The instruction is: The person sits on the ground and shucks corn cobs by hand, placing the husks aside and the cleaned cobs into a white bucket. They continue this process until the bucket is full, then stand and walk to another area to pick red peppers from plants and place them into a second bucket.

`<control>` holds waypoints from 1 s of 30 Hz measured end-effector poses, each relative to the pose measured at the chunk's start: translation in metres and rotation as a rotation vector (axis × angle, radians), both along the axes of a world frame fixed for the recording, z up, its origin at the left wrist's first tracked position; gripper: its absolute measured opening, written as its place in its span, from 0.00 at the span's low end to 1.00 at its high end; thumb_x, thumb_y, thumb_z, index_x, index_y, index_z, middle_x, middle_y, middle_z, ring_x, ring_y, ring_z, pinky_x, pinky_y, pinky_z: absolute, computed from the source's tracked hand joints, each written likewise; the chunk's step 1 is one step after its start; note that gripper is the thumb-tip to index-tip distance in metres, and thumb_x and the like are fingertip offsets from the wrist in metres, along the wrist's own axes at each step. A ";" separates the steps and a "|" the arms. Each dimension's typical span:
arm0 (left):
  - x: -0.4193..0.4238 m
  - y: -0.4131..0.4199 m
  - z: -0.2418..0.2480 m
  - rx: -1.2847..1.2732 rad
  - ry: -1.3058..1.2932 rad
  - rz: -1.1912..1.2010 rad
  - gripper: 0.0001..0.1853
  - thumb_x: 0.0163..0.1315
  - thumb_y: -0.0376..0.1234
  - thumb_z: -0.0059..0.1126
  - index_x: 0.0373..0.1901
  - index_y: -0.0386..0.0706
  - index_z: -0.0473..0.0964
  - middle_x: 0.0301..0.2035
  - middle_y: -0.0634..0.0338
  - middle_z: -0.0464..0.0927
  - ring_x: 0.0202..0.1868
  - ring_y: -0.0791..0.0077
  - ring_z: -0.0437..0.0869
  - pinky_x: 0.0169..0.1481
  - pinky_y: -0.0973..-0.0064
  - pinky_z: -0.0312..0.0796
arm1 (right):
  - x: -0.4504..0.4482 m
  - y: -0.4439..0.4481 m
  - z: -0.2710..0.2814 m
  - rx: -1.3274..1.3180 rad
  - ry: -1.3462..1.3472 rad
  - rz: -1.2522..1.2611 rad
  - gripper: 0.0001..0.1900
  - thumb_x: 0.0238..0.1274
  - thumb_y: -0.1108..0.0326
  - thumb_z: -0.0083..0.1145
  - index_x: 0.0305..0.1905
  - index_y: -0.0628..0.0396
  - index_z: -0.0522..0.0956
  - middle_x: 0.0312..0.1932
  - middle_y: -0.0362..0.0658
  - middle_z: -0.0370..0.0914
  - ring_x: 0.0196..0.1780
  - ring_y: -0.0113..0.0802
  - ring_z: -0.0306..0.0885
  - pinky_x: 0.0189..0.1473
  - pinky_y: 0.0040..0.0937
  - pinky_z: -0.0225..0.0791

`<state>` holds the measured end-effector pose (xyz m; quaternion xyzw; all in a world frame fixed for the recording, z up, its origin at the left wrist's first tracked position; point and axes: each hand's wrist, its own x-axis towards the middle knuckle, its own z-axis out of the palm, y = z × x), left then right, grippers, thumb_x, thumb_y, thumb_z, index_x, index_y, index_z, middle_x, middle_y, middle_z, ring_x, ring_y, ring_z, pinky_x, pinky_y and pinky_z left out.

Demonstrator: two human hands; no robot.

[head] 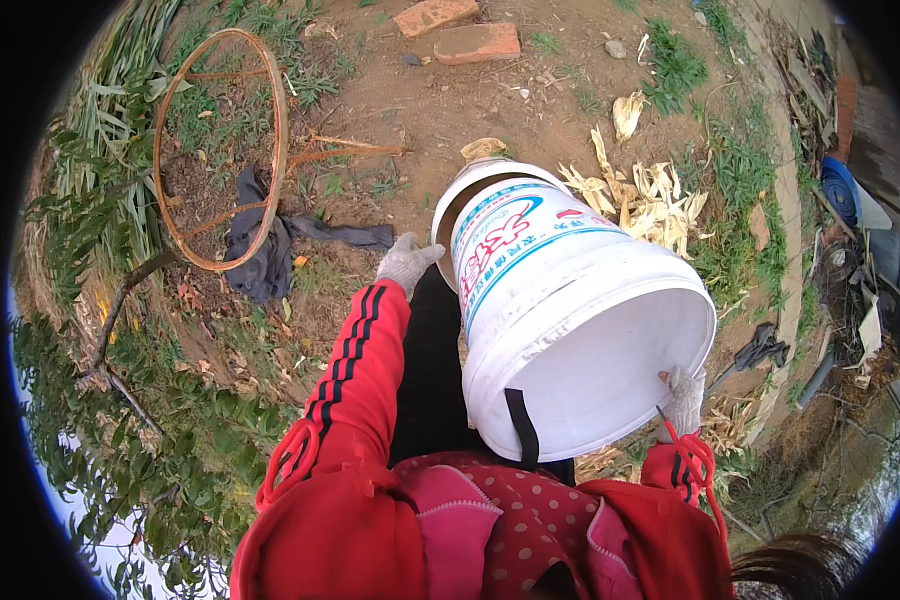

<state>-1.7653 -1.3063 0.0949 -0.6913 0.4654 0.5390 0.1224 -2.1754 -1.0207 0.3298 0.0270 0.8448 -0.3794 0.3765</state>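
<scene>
A white plastic bucket (562,247) with printed writing lies tilted in front of me, its wide open mouth toward my body. A white rim piece (461,184) sits at its far end, with a dark gap between them. My left hand (407,262), in a pale knitted glove, touches the far end's left edge with its fingertips. On the right, my right hand (681,394), also gloved, grips the bucket's mouth rim, thumb inside. A black strap (523,427) hangs over the near rim. The far end's underside is hidden.
A rusty metal hoop stand (279,150) is at the left, beside dark cloth (259,259). Red bricks (477,43) lie on the soil ahead. Dry corn husks (664,202) lie right of the bucket. A leafy branch (124,289) reaches in at the lower left.
</scene>
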 end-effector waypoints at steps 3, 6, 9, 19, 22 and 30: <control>-0.004 0.016 -0.030 -0.064 -0.051 -0.055 0.37 0.57 0.48 0.72 0.64 0.39 0.72 0.48 0.48 0.83 0.42 0.65 0.84 0.41 0.69 0.76 | -0.017 0.076 0.036 0.162 0.176 0.092 0.13 0.64 0.62 0.56 0.46 0.61 0.79 0.34 0.45 0.81 0.33 0.34 0.76 0.39 0.33 0.73; -0.010 0.032 -0.052 0.017 0.104 0.159 0.29 0.57 0.44 0.72 0.58 0.43 0.76 0.37 0.57 0.84 0.28 0.73 0.82 0.26 0.74 0.71 | -0.025 0.149 0.061 0.242 0.309 0.173 0.24 0.75 0.47 0.49 0.42 0.61 0.80 0.37 0.48 0.83 0.42 0.37 0.78 0.50 0.38 0.71; -0.011 0.037 -0.067 -0.018 0.100 0.158 0.29 0.57 0.43 0.71 0.59 0.44 0.76 0.39 0.57 0.85 0.29 0.70 0.84 0.27 0.73 0.74 | -0.026 0.204 0.061 0.318 0.360 0.108 0.32 0.76 0.42 0.44 0.37 0.66 0.83 0.37 0.50 0.82 0.43 0.38 0.77 0.52 0.40 0.71; -0.064 0.022 -0.023 -0.072 -0.155 -0.046 0.25 0.56 0.41 0.61 0.53 0.38 0.78 0.47 0.38 0.83 0.53 0.41 0.84 0.59 0.54 0.75 | -0.012 0.199 -0.024 -0.069 0.173 -0.835 0.17 0.74 0.59 0.48 0.40 0.65 0.79 0.42 0.55 0.80 0.47 0.46 0.79 0.52 0.47 0.75; -0.089 0.006 0.011 -0.025 -0.124 -0.047 0.27 0.56 0.42 0.59 0.56 0.36 0.75 0.50 0.37 0.82 0.57 0.41 0.82 0.62 0.55 0.74 | -0.002 0.171 -0.031 -0.033 0.141 -0.834 0.18 0.74 0.57 0.48 0.42 0.65 0.79 0.44 0.55 0.79 0.49 0.44 0.78 0.54 0.45 0.73; -0.086 -0.018 0.071 -0.153 0.020 0.386 0.20 0.53 0.30 0.65 0.48 0.32 0.79 0.40 0.45 0.85 0.39 0.58 0.90 0.37 0.60 0.86 | -0.016 0.161 -0.036 -0.188 -0.010 -0.938 0.18 0.74 0.57 0.48 0.41 0.64 0.79 0.44 0.55 0.78 0.48 0.45 0.78 0.52 0.46 0.74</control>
